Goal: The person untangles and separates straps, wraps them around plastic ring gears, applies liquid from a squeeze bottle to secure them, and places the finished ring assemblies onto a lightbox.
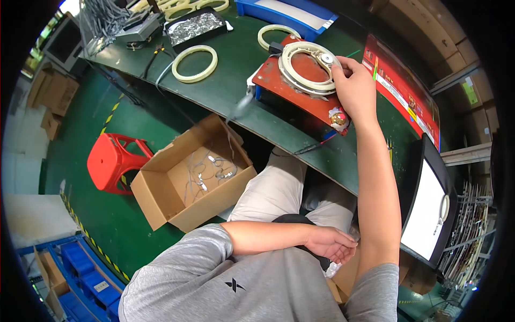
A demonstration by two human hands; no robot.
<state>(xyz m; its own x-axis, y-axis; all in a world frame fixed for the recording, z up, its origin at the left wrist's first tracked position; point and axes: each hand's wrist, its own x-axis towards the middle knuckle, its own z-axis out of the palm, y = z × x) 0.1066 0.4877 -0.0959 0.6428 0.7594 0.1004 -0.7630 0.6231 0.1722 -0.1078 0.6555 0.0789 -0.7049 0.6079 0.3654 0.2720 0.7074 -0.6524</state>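
Right hand [355, 88] touches ring [287, 59] atop red plate [268, 77]; cannot tell grip closure. Left hand [328, 242] well apart from plate, grip released

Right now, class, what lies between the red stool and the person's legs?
An open box with thin cables inside; the head view shows it between the stool and the legs.

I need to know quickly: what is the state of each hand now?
Left hand: open, fingers loosely curled, nothing visibly held.
Right hand: touches the ring on the red plate; whether it grips cannot be told.
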